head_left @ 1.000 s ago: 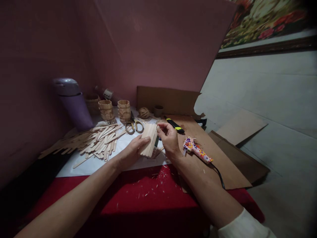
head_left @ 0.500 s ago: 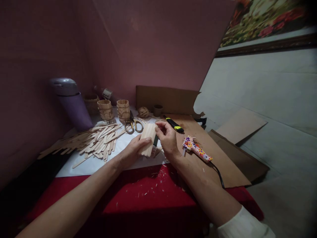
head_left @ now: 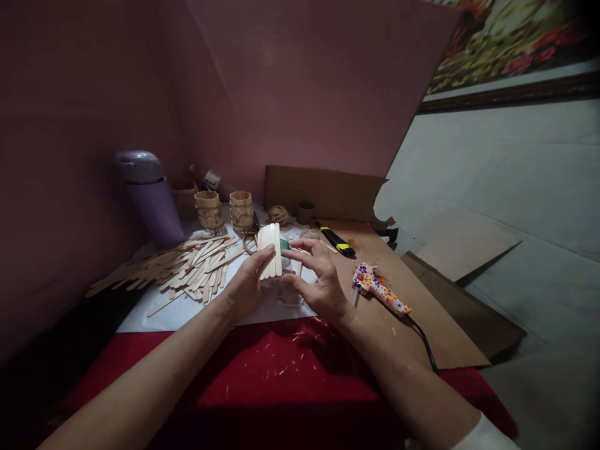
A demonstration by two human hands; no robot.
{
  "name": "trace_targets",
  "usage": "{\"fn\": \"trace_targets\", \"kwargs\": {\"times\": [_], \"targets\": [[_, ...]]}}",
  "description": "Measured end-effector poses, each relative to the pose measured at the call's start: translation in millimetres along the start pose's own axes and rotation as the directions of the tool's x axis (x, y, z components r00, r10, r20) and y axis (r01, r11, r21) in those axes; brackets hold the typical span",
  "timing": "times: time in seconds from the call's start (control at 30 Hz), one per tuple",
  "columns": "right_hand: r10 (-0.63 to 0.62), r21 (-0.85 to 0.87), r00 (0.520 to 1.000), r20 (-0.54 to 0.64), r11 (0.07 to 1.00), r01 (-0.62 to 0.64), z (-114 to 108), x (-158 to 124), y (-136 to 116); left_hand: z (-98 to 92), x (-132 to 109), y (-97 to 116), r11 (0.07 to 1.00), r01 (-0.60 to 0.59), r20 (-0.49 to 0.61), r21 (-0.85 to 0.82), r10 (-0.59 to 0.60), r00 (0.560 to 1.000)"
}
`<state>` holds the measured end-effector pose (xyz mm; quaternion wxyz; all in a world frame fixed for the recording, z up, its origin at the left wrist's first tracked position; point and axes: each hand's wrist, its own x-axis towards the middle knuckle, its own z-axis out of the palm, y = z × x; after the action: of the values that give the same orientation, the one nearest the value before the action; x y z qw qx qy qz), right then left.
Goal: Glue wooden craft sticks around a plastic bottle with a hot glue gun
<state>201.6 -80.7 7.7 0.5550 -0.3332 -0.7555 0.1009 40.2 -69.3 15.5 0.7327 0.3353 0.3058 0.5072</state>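
My left hand (head_left: 250, 278) grips a small container partly covered with popsicle sticks (head_left: 270, 253), its thumb pressed on the sticks. The sticks stand side by side along one face; a green band and a clear part show at the right. My right hand (head_left: 316, 275) is just right of it, fingers apart, fingertips at or close to the green side; contact is unclear. A heap of loose popsicle sticks (head_left: 199, 265) lies left of my hands. The scissors (head_left: 249, 242) are partly hidden behind the container.
Two stick-covered cups (head_left: 241, 212), a ball of twine (head_left: 279, 215) and a purple bottle (head_left: 154, 206) stand behind. To the right are a utility knife (head_left: 336, 240) and a flower-patterned glue gun (head_left: 382, 290) with a black cord, on cardboard (head_left: 435, 337). Scraps dot the red cloth (head_left: 262, 369).
The container has turned, bringing more of its green side into view. My right hand's fingers have come off the stick edge and spread. The view has shifted slightly left.
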Motion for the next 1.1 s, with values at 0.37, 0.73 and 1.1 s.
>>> {"fn": "trace_targets", "kwargs": {"times": [0.37,0.73,1.1], "targets": [[-0.131,-0.146,0.991,0.006,0.981,0.130,5,-3,-4,-1.2,2,-2,0.994,-0.110,0.056,-0.015,0.110,0.992],[-0.194,-0.168,0.980,-0.043,0.968,0.184,8,-1,-2,4.5,2,-4,0.981,-0.182,0.024,-0.065,0.184,0.983],[-0.210,-0.233,0.977,-0.029,0.952,0.198,12,-1,-2,4.9,6,-6,0.975,-0.199,-0.023,-0.096,0.197,0.980]]}}
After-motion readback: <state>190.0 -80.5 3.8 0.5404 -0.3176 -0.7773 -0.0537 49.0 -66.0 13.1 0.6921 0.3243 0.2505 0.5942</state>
